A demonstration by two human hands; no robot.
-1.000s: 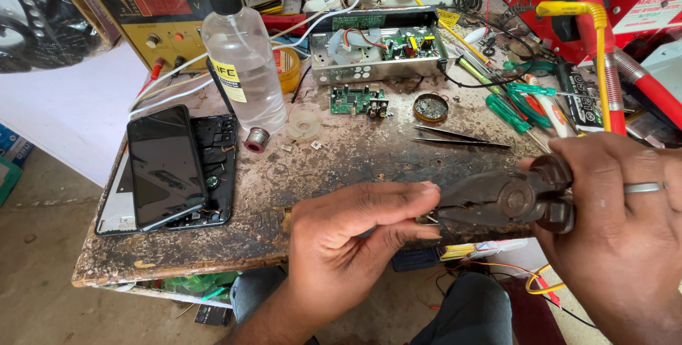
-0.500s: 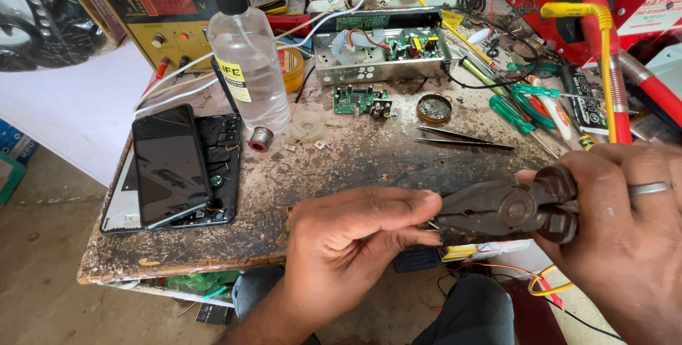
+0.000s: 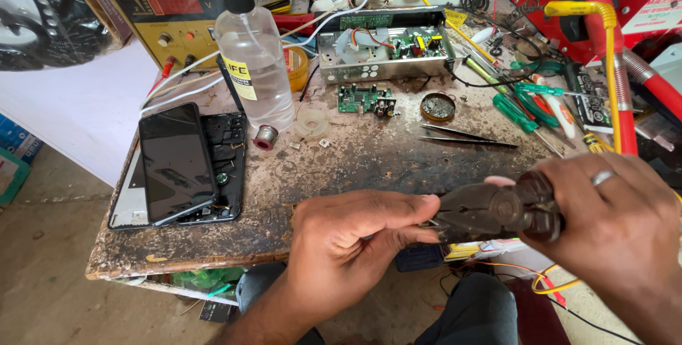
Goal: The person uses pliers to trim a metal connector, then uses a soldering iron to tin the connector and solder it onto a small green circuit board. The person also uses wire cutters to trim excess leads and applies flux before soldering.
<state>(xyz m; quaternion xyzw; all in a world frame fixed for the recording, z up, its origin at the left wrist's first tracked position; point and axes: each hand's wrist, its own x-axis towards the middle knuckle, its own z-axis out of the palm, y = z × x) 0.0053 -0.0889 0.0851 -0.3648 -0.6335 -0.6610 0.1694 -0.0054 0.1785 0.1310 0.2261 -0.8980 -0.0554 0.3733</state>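
Pliers (image 3: 490, 211) nearer bench edge (image 3: 213, 256) (hands unmoved)

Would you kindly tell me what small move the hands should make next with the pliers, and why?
Probably squeeze the pliers gently. The right hand grips them, their nose meets the left hand fingertips, which pinch something too small to identify, so a firm bite seems needed first.

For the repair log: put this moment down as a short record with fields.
Place: worn workbench cluttered with tools
Right hand: grips dark pliers
Left hand: fingertips pinched at the pliers' nose; what they hold is too small to tell
Left of bench: phone lying on an opened phone body
Back of bench: clear bottle, open metal box with circuit board, small green board
Near middle: tweezers
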